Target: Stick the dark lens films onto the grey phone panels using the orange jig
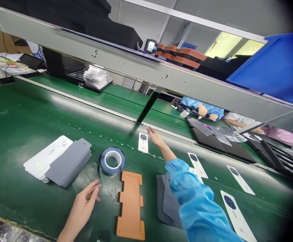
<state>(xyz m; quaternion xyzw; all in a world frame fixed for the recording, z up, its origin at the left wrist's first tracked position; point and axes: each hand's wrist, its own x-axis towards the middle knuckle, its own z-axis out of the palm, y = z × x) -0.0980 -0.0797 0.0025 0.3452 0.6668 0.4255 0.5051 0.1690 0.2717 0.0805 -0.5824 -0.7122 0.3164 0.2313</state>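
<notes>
My right hand [157,138], at the end of a blue sleeve, reaches far over the green surface with its fingers stretched out. Just left of its fingertips lies a white phone back panel [143,148] with a dark round camera area; I cannot tell whether they touch. Nearer to me, my left hand [83,203] hovers with thumb and fingers loosely apart, nothing visible in it. It is close to the loose end of a blue tape roll [122,161]. An orange fixture plate [130,205] lies right of that hand.
White panels [47,156] and grey panels [72,163] are stacked at left. More grey sheets [161,201] lie under my right sleeve. Several white panels [237,213] are spread at right. A shelf beam [126,60] crosses above. Beyond it, another person's hands [202,110] work.
</notes>
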